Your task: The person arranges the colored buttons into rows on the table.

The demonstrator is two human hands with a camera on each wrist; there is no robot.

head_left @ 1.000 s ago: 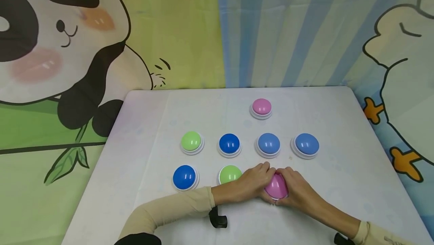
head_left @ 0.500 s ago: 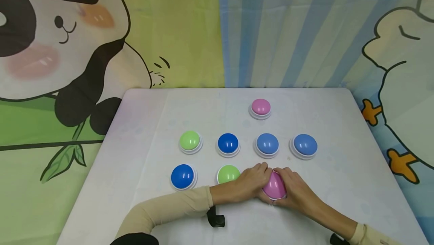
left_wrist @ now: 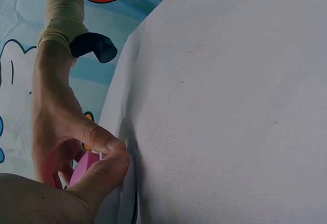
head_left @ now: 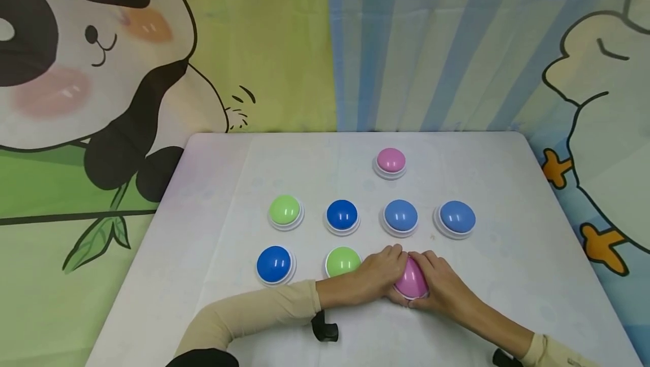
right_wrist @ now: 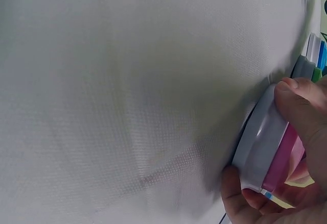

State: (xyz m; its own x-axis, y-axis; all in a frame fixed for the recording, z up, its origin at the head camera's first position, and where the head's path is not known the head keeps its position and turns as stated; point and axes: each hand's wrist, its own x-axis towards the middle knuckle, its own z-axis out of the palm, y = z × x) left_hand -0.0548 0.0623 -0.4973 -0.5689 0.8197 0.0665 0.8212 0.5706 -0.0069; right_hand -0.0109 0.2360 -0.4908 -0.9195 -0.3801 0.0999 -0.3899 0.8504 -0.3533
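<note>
A pink domed push button [head_left: 412, 281] with a white base is held between both hands at the front of the group. My left hand [head_left: 374, 276] grips its left side, with the thumb low at the front edge. From the right, my right hand [head_left: 446, 285] curls round the other side, fingertips close to the left ones at the back. In the right wrist view the fingers wrap the pale base [right_wrist: 261, 138] under the pink dome, its underside edge close over the white table. Just left of the left hand, a green push button [head_left: 342, 261] is partly covered by that hand.
On the white table [head_left: 284, 158], a blue button [head_left: 274, 264] stands at front left. Behind run a green button [head_left: 285, 210] and blue buttons [head_left: 342, 215], with another pink button [head_left: 390, 161] farther back. Printed cloth [head_left: 284, 45] hangs beyond the table's far edge.
The head view has shifted very slightly. Both hands keep the same hold on the pink push button, and the other buttons stand where they were.
</note>
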